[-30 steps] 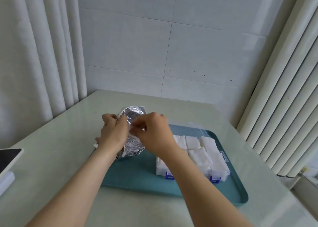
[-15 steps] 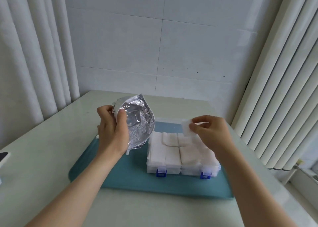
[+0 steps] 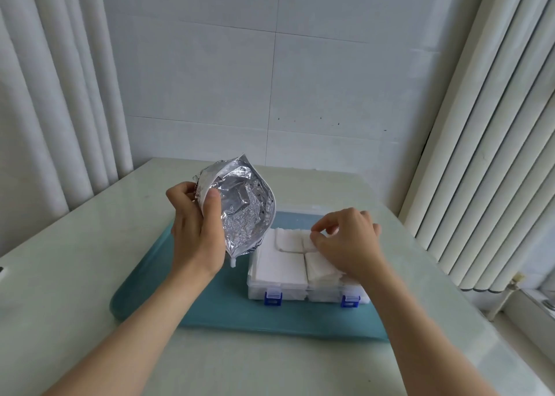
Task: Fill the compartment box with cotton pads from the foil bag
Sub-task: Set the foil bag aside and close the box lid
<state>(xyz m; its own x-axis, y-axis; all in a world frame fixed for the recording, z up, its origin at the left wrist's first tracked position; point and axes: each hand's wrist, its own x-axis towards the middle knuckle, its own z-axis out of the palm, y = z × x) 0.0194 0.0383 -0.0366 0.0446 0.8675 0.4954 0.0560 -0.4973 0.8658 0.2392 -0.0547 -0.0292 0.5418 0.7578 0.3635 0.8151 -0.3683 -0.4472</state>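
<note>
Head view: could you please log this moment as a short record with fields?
Left hand: grips foil bag, raised, mouth open toward the camera
Right hand: pinches a cotton pad at a back compartment
Compartment box: open, pads in every visible compartment, blue latches in front
Tray: teal, under the box, on the table

One view: wide-angle cam on my head, facing forward and down over the table (image 3: 75, 260). Close range: my forearms enter from the near edge, left hand (image 3: 195, 239) and right hand (image 3: 348, 245) mid-frame. Far wall (image 3: 270, 80) fills the top, curtains (image 3: 45, 95) bowed at both sides.
</note>
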